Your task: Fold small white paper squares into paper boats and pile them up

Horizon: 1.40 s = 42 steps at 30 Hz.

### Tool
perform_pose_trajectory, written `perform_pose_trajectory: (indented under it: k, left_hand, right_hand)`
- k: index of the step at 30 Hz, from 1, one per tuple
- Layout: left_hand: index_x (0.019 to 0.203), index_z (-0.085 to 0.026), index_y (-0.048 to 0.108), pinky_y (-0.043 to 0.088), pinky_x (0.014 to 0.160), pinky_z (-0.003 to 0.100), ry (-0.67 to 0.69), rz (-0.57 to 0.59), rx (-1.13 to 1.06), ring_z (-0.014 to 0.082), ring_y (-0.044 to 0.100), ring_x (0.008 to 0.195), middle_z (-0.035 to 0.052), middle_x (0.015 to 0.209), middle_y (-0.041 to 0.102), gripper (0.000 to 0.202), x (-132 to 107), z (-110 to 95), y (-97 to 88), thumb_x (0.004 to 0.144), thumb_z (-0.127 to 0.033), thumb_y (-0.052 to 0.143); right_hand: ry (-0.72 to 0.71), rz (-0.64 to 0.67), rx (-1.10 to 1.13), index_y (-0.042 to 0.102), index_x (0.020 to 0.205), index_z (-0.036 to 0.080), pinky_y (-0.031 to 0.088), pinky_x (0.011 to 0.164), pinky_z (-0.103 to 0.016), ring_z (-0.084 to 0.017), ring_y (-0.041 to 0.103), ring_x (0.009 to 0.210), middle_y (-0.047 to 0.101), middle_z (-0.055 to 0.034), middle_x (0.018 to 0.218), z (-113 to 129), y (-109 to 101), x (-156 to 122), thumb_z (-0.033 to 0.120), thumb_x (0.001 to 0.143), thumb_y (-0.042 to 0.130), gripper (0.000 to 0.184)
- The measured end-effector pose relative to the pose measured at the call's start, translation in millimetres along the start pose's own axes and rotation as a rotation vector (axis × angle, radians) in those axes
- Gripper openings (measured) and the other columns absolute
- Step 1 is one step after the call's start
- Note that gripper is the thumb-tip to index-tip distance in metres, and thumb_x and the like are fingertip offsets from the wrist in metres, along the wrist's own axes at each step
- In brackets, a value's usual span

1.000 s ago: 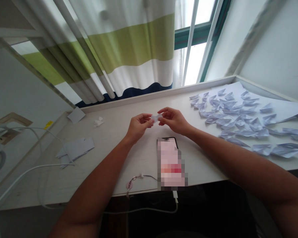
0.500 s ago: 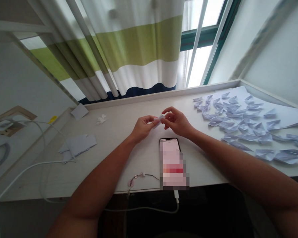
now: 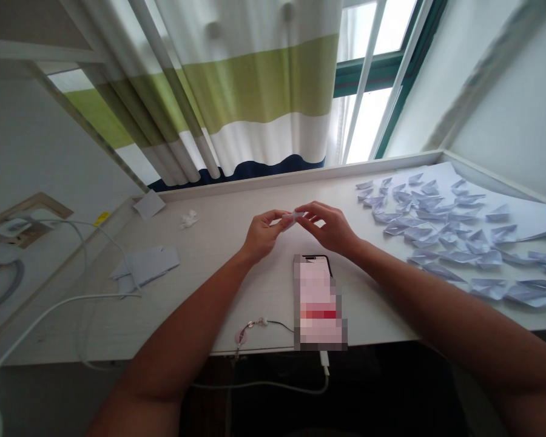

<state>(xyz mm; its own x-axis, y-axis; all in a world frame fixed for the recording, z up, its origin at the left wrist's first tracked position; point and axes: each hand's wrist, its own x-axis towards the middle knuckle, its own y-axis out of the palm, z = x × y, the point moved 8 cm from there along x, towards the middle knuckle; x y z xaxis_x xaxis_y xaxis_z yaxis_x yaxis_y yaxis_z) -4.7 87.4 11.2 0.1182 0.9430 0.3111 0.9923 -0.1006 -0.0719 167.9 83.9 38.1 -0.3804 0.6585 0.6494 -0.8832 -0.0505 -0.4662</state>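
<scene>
1. We're at a pale desk [image 3: 236, 285] set under a window, looking down from the seat
2. Closest in, a white cable [image 3: 264, 384] runs along below the desk edge and plugs into a phone [image 3: 319, 300] lying flat at the front
3. Just past the phone, both hands are raised above the desk and drawn together: the left hand [image 3: 261, 233] and the right hand [image 3: 330, 227] each pinch one end of a small piece of paper [image 3: 292, 217] with thumb and fingertips
4. That paper hangs in the air between them, off the surface; this looks like a fold being worked or pressed
5. On a piece this tiny, the next crease would call for a steady pinch from one hand while the other lines up the edges
6. Off to the left lie flat paper slips [image 3: 148, 267] and a crumpled scrap [image 3: 188, 218]
7. Out to the right, dozens of little folded paper shapes [image 3: 437, 227] spread over a large white sheet [image 3: 523, 209]
8. At the back, a striped curtain [image 3: 255, 91] hangs beside the bright window [image 3: 368, 121]
</scene>
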Motion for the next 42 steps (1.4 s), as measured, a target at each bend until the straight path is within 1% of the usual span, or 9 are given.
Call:
perform_pose_trajectory:
  k: [3,7,11,16,20,26,31,36,42]
  left_hand:
    - [0.095,-0.018,0.083,0.055,0.093,0.037,0.003,-0.012,0.038,0.0224,0.071,0.098,0.0087,0.104,0.083,0.043,-1,-2,-0.4,0.085,-0.059,0.088]
    - [0.095,-0.018,0.082,0.057,0.093,0.038,0.012,-0.018,0.040,0.0235,0.072,0.101,0.0105,0.110,0.082,0.041,-2,-5,-0.3,0.086,-0.058,0.088]
    - [0.090,-0.018,0.080,0.058,0.097,0.041,0.045,-0.012,0.051,0.0240,0.073,0.106,0.0122,0.122,0.079,0.039,-2,-10,0.3,0.089,-0.056,0.085]
    - [0.091,-0.017,0.079,0.059,0.098,0.044,0.022,0.003,0.054,0.0244,0.072,0.108,0.0131,0.126,0.077,0.037,-2,-5,0.8,0.092,-0.054,0.083]
    - [0.092,-0.019,0.079,0.058,0.102,0.047,0.069,0.010,0.088,0.0255,0.072,0.111,0.0124,0.129,0.076,0.034,-2,-2,0.7,0.095,-0.053,0.081]
    - [0.098,-0.025,0.080,0.054,0.110,0.051,0.329,-0.067,0.383,0.0267,0.069,0.119,0.0088,0.119,0.078,0.014,-6,-19,-3.6,0.100,-0.039,0.078]
    - [0.101,-0.027,0.079,0.055,0.109,0.050,0.484,-0.085,0.524,0.0265,0.066,0.123,0.0080,0.121,0.077,0.011,-12,-30,-1.8,0.105,-0.036,0.073]
    - [0.099,-0.027,0.079,0.054,0.111,0.051,0.439,-0.099,0.544,0.0284,0.065,0.126,0.0087,0.124,0.076,0.013,-12,-31,-2.8,0.103,-0.038,0.075]
    - [0.099,-0.026,0.079,0.052,0.111,0.051,0.394,-0.086,0.470,0.0290,0.066,0.124,0.0090,0.122,0.077,0.012,-13,-34,-1.2,0.103,-0.037,0.075]
  right_hand:
    - [-0.036,-0.022,-0.020,0.076,0.132,0.025,0.071,0.079,-0.041,-0.022,0.078,0.088,0.079,-0.0093,0.117,2,-2,0,0.045,0.108,0.067,0.033]
    - [-0.097,0.003,-0.053,0.080,0.121,0.025,0.071,0.077,-0.040,-0.022,0.077,0.091,0.077,-0.0088,0.116,7,1,-1,0.041,0.111,0.064,0.024]
    - [-0.145,-0.012,-0.083,0.081,0.122,0.027,0.070,0.073,-0.039,-0.022,0.076,0.092,0.076,-0.0085,0.116,11,-1,-2,0.035,0.110,0.065,0.021]
    - [-0.166,-0.022,-0.140,0.083,0.120,0.029,0.069,0.070,-0.039,-0.023,0.076,0.094,0.076,-0.0085,0.118,10,-2,-3,0.034,0.110,0.066,0.021]
    - [-0.123,-0.012,-0.132,0.083,0.118,0.028,0.069,0.069,-0.039,-0.023,0.076,0.093,0.077,-0.0089,0.117,7,0,-3,0.039,0.109,0.067,0.022]
    - [-0.030,0.001,-0.047,0.081,0.111,0.024,0.069,0.067,-0.039,-0.024,0.075,0.090,0.078,-0.0099,0.109,6,0,1,0.049,0.108,0.068,0.028]
    - [0.095,0.026,0.066,0.079,0.100,0.023,0.068,0.061,-0.039,-0.027,0.073,0.092,0.076,-0.0106,0.105,-4,1,2,0.059,0.105,0.069,0.038]
    - [0.159,0.039,0.143,0.079,0.102,0.023,0.071,0.064,-0.042,-0.028,0.074,0.096,0.077,-0.0110,0.106,-6,5,0,0.065,0.102,0.068,0.043]
    - [0.216,0.042,0.233,0.077,0.106,0.023,0.071,0.061,-0.038,-0.027,0.079,0.094,0.080,-0.0092,0.105,-6,7,-2,0.065,0.101,0.071,0.042]
